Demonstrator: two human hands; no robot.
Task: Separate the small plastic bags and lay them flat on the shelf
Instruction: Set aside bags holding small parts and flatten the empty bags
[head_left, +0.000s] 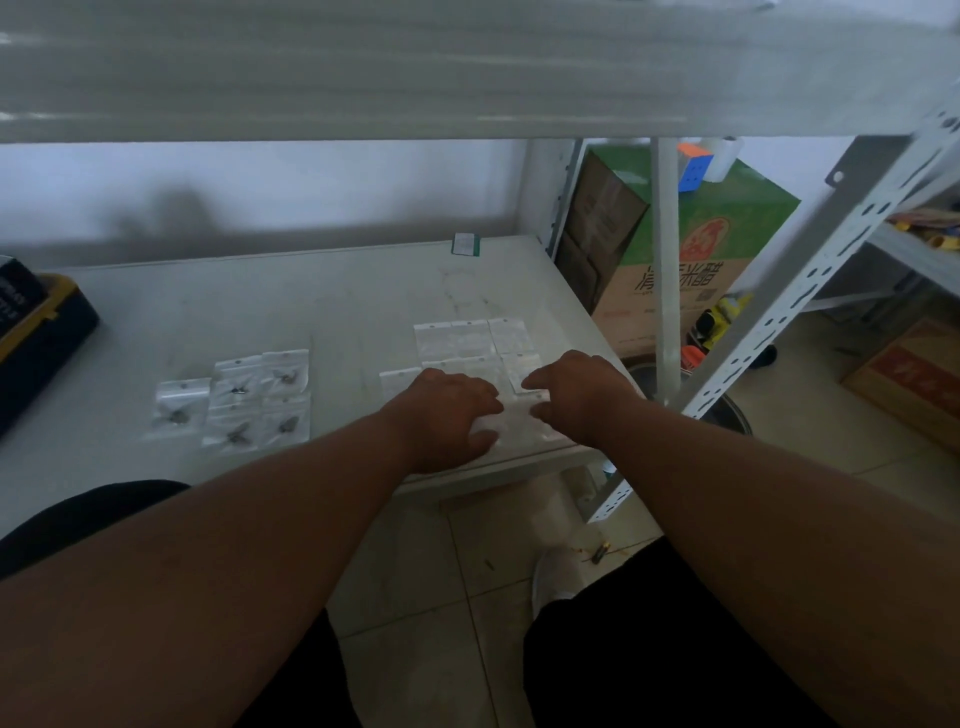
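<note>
On the white shelf (337, 301), several empty small plastic bags (467, 338) lie flat in rows at the right. A second group of bags holding small dark parts (260, 395) lies further left. Both my hands are at the shelf's front right edge. My left hand (449, 415) curls its fingers and thumb round a clear bag (514, 423) lying between the hands. My right hand (576, 395) pinches the same bag's right side with index finger and thumb. Whether one bag or a small stack sits under the hands is unclear.
A black and yellow case (41, 332) sits at the shelf's left end. A small green-edged card (464, 244) lies at the back. An upper shelf board (467, 67) hangs overhead. A slotted upright (810, 291), a green carton (727, 244) and a puzzle cube (693, 166) stand at right.
</note>
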